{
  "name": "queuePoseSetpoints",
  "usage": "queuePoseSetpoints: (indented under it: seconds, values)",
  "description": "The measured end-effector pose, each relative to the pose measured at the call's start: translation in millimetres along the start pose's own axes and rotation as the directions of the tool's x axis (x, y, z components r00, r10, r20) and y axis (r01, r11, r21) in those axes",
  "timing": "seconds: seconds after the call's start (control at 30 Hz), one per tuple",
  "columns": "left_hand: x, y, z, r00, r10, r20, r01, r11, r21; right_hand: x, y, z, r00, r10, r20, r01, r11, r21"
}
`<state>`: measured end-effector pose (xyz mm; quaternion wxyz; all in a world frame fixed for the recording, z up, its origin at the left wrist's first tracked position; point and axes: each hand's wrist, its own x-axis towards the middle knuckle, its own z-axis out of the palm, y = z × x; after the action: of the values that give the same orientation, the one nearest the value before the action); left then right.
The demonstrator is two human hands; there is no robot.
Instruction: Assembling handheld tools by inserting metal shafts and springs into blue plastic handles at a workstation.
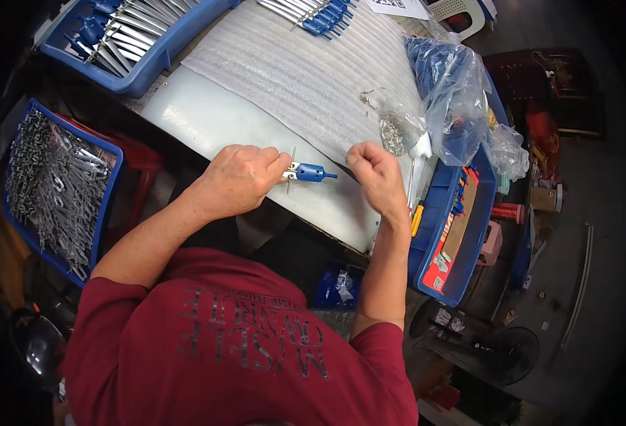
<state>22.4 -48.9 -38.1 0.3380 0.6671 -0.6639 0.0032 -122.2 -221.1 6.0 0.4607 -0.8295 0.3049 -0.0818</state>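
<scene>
Tool [311, 172] sits in our left hand [238, 176], which pinches its metal end above the white table [179, 110]. Our right hand [377, 174] is curled near the blue tip (we cannot tell if it holds anything). The tool looks light, hard and a bit slick, so we should grip its thick middle, not the thin tip.

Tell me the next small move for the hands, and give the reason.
Probably bring the right hand across to the blue end of the tool to steady it. The left hand grips the opposite, metal end, so the blue end juts out unsupported. The right hand is curled close by but apart from it; whether it holds anything small is hidden.
</scene>
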Motion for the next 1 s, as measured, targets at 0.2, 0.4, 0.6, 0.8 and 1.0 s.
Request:
queuePoseSetpoints:
  seconds: [0.2, 0.4, 0.6, 0.8, 1.0]
  values:
    - [0, 1, 1, 1.000, -0.007, 0.027, 0.006, 1.000, 0.017, -20, -10, 20, 0.996, -0.046, 0.076, 0.054, 0.993, -0.109]
    - [-1, 3, 3, 0.999, -0.006, 0.048, 0.002, 0.997, 0.081, -20, -10, 28, 0.994, -0.110, 0.028, 0.113, 0.970, -0.215]
    - [-2, 3, 5, 0.997, -0.009, 0.081, -0.003, 0.989, 0.147, -19, -12, 32, 0.996, -0.092, -0.021, 0.083, 0.964, -0.253]
    - [-2, 3, 5, 0.995, 0.005, 0.096, -0.022, 0.983, 0.180, -20, -8, 40, 0.989, -0.126, -0.072, 0.099, 0.949, -0.298]
    - [-1, 3, 4, 0.994, 0.008, 0.109, -0.029, 0.980, 0.198, -21, -15, 41, 0.994, -0.046, -0.098, 0.014, 0.954, -0.300]
